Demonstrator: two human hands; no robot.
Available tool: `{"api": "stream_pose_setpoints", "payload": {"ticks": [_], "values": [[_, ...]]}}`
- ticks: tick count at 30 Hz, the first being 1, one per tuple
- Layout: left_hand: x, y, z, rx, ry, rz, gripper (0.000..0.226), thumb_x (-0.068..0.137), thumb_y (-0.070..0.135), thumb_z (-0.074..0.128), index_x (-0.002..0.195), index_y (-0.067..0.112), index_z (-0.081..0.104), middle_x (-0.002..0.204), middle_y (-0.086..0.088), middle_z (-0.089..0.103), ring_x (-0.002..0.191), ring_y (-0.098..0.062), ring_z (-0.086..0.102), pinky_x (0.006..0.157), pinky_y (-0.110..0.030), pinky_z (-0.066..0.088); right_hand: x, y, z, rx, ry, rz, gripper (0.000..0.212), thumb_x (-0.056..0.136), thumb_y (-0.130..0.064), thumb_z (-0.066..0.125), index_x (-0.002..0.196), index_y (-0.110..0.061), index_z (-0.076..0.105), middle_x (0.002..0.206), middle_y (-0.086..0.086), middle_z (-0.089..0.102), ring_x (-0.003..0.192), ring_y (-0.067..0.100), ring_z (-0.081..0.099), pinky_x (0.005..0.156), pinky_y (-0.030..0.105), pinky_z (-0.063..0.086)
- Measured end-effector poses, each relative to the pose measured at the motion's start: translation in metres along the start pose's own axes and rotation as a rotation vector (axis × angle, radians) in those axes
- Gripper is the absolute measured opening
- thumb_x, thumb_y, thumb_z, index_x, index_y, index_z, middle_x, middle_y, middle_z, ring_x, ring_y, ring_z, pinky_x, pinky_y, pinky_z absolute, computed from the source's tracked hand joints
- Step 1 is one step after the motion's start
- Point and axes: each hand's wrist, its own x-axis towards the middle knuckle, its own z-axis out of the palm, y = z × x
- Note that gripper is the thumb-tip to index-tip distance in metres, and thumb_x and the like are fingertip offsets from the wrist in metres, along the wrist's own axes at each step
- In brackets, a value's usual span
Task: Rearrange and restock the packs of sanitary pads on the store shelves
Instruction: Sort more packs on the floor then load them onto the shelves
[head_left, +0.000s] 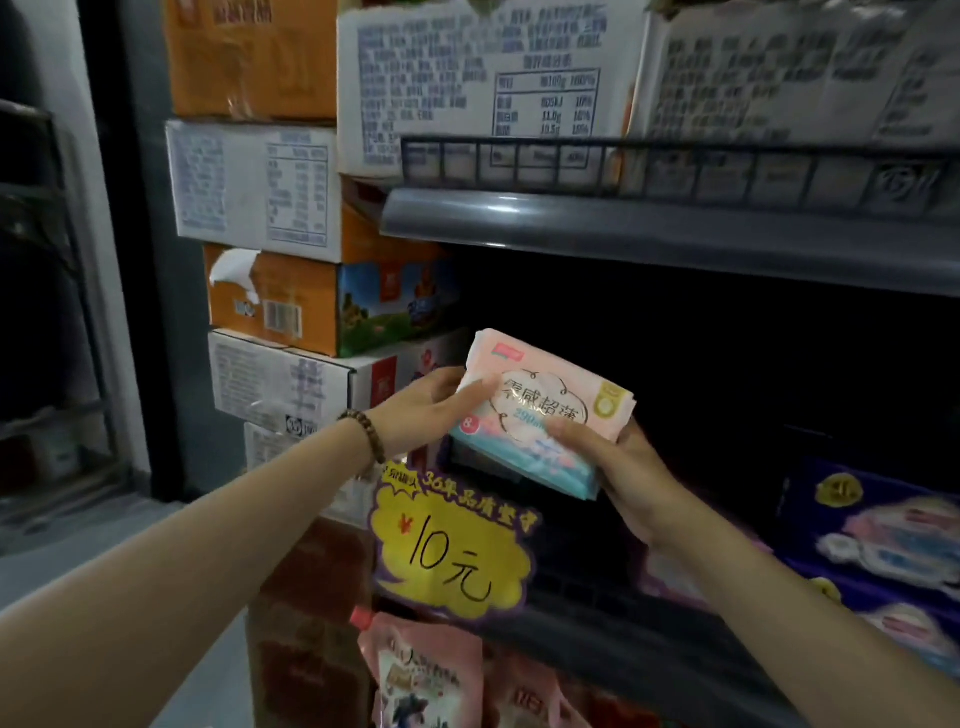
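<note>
Pink-and-teal plastic catches what light there is: a person holds a pack of sanitary pads (545, 400) in both bare hands before the dark open bay of a store shelf, near the middle of the view. The left hand (431, 410) clasps the pack's nine o'clock edge, thumb laid across the printed front and fingers hidden behind. The right hand (634, 483) clamps its five o'clock corner, thumb pressed on the front and fingers curled beneath. The pack is tilted, pink end toward eleven o'clock and teal end toward five; whether it touches anything inside the bay cannot be told. A brown beaded bracelet (363, 431) circles the left wrist.

At six o'clock from the pack hangs a yellow burst-shaped price sign (457, 545) hand-lettered "10元". At twelve o'clock runs a grey shelf edge (675, 228) topped by a black wire rail (675, 166), with white cartons (483, 88) printed in blue standing behind it. From nine to eleven o'clock a stack of orange and white boxes (270, 301) stands beside the shelving. Purple packs (883, 545) lie on the lower shelf at four o'clock, and pink pouches (421, 670) show at the bottom edge, near seven o'clock.
</note>
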Motion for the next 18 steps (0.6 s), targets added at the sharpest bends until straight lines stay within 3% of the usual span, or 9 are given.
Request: {"api": "stream_pose_setpoints", "payload": {"ticks": [2,4,6,8,10,13,15,18], "values": [[0.025,-0.02,-0.008,-0.002,0.023,-0.055,0.051,0.079,0.071,0.048,0.11,0.031,0.054,0.111,0.006,0.064,0.105,-0.017,0.06,0.097,-0.035,0.046,0.023,0.012,0.001,-0.01,0.023,-0.002,0.055,0.06,-0.024,0.077,0.112,-0.014,0.063,0.106,0.004,0.074,0.095,0.017,0.071,0.076,0.025,0.057],[0.046,-0.05,-0.018,-0.014,0.062,-0.157,0.094,0.062,0.091,0.035,0.13,0.028,0.051,0.128,0.0,0.059,0.116,-0.02,0.056,0.106,-0.042,0.039,0.043,0.029,0.002,-0.005,0.033,0.016,0.06,0.059,-0.023,0.079,0.115,-0.011,0.062,0.106,0.005,0.074,0.095,0.019,0.071,0.077,0.026,0.057],[0.06,-0.077,-0.024,-0.048,0.09,-0.264,0.108,0.057,0.099,0.029,0.14,0.031,0.044,0.142,0.0,0.05,0.128,-0.02,0.048,0.114,-0.045,0.029,0.059,0.05,0.002,-0.001,0.031,0.045,0.057,0.063,-0.018,0.08,0.116,-0.01,0.061,0.107,0.007,0.073,0.094,0.017,0.071,0.076,0.025,0.057],[0.055,-0.082,-0.023,-0.025,0.109,-0.343,0.102,0.068,0.094,0.022,0.146,0.03,0.036,0.149,-0.002,0.041,0.137,-0.021,0.037,0.118,-0.043,0.02,0.069,0.075,0.002,-0.045,0.022,0.074,0.049,0.071,-0.009,0.08,0.115,-0.011,0.06,0.106,0.007,0.073,0.085,0.01,0.072,0.066,0.018,0.055],[0.046,-0.086,-0.018,0.065,0.017,-0.406,0.09,0.081,0.081,0.009,0.15,0.025,0.026,0.154,-0.003,0.03,0.142,-0.021,0.027,0.119,-0.039,0.014,0.073,0.1,0.0,-0.181,-0.016,0.104,0.059,0.073,-0.008,0.081,0.124,-0.013,0.052,0.11,0.003,0.069,0.086,0.004,0.069,0.065,0.013,0.053],[0.036,-0.094,-0.016,0.207,-0.084,-0.428,0.108,0.068,0.09,0.002,0.151,0.024,0.02,0.157,0.0,0.023,0.145,-0.019,0.02,0.119,-0.045,0.01,0.077,0.128,-0.005,-0.392,-0.093,0.08,0.1,0.07,-0.024,0.084,0.148,-0.029,0.021,0.144,-0.004,0.041,0.128,0.011,0.047,0.099,0.021,0.047],[0.034,-0.093,-0.014,0.188,-0.066,-0.397,0.091,0.08,0.081,0.007,0.152,0.025,0.017,0.157,0.003,0.021,0.145,-0.016,0.018,0.12,-0.041,0.01,0.079,0.135,-0.002,-0.397,-0.098,0.072,0.116,0.069,-0.03,0.083,0.15,-0.038,0.0,0.154,-0.003,0.029,0.14,0.014,0.033,0.11,0.027,0.037],[0.03,-0.087,-0.011,0.153,-0.087,-0.367,0.074,0.091,0.063,0.008,0.152,0.022,0.016,0.157,0.002,0.02,0.145,-0.015,0.018,0.118,-0.035,0.01,0.087,0.138,0.006,-0.383,-0.082,0.108,0.118,0.077,-0.016,0.079,0.151,-0.031,-0.012,0.155,0.002,0.029,0.139,0.014,0.034,0.097,0.007,0.037]]}}
